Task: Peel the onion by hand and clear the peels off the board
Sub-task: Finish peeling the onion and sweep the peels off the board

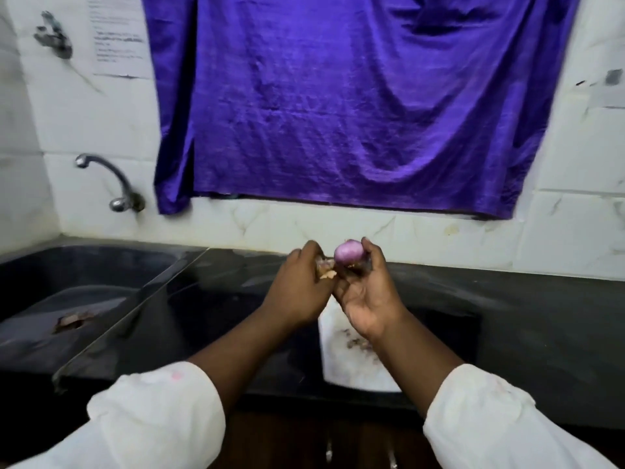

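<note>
Peeling looked nearly done from my end. The onion [349,253] showed smooth, glossy purple, with only some papery brown at its base. Right hand [368,292] gripped it at the fingertips, raised off the counter, at 12 o'clock of the white cutting board [341,367]. Left hand [297,286], at 9 o'clock of the onion, pinched a torn brown peel [326,270]. Clearing wasn't done: peel scraps [358,340] lay on the board. More peels [71,321] sat in the sink [84,265], 9 o'clock of the board.
</note>
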A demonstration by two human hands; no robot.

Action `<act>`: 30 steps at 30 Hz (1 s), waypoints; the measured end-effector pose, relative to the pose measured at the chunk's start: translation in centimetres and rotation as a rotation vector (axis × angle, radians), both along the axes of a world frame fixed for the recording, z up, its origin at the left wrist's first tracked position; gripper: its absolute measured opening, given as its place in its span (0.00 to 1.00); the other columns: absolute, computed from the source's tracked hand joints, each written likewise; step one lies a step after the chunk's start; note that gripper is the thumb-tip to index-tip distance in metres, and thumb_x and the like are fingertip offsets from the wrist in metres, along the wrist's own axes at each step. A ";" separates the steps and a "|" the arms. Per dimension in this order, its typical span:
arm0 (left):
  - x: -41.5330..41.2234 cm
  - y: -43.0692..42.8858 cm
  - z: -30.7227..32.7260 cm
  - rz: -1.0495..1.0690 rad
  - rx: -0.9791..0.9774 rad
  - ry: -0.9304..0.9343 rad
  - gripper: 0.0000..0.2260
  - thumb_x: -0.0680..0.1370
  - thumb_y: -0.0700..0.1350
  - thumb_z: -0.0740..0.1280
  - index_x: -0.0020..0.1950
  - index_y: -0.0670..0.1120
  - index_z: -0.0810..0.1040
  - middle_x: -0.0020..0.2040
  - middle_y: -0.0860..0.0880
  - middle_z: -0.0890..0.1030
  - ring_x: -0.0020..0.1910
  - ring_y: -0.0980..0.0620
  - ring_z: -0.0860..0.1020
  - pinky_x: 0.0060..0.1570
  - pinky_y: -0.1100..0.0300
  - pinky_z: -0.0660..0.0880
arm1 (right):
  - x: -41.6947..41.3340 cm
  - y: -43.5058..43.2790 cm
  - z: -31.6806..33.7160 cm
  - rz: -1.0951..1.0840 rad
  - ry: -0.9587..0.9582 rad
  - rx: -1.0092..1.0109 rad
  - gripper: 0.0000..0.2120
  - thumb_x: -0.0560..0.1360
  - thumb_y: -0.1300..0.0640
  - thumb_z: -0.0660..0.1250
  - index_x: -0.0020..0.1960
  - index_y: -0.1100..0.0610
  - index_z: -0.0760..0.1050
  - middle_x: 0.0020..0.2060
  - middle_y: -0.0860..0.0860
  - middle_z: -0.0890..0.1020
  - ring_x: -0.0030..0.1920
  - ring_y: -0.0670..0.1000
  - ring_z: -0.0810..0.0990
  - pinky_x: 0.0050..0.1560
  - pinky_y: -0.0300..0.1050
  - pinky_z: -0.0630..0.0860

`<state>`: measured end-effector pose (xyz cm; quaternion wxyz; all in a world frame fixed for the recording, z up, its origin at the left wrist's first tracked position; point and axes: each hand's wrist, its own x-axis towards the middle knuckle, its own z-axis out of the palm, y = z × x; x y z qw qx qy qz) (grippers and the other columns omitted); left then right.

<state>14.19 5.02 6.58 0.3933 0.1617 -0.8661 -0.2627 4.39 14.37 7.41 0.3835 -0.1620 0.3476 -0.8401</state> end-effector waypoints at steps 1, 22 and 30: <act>2.0 -0.5 0.1 0.033 -0.014 0.005 0.10 0.75 0.43 0.69 0.51 0.47 0.69 0.50 0.44 0.77 0.48 0.43 0.76 0.42 0.53 0.69 | 1.6 -1.0 -0.1 0.037 0.001 -0.010 0.17 0.79 0.45 0.67 0.51 0.59 0.79 0.43 0.59 0.84 0.43 0.57 0.86 0.50 0.50 0.84; 35.2 -7.2 -30.0 0.641 0.430 -0.020 0.08 0.75 0.46 0.67 0.52 0.50 0.72 0.47 0.51 0.77 0.47 0.55 0.77 0.44 0.61 0.72 | 31.6 -15.4 -27.5 0.487 0.038 0.426 0.13 0.77 0.60 0.73 0.59 0.63 0.80 0.55 0.62 0.86 0.52 0.54 0.86 0.51 0.46 0.85; 36.0 -9.8 -40.7 0.801 0.545 -0.537 0.28 0.73 0.55 0.73 0.70 0.45 0.73 0.63 0.43 0.75 0.63 0.37 0.74 0.60 0.47 0.71 | 31.0 -16.8 -33.5 0.487 0.159 0.691 0.12 0.77 0.57 0.74 0.58 0.59 0.80 0.55 0.59 0.86 0.57 0.58 0.86 0.47 0.43 0.85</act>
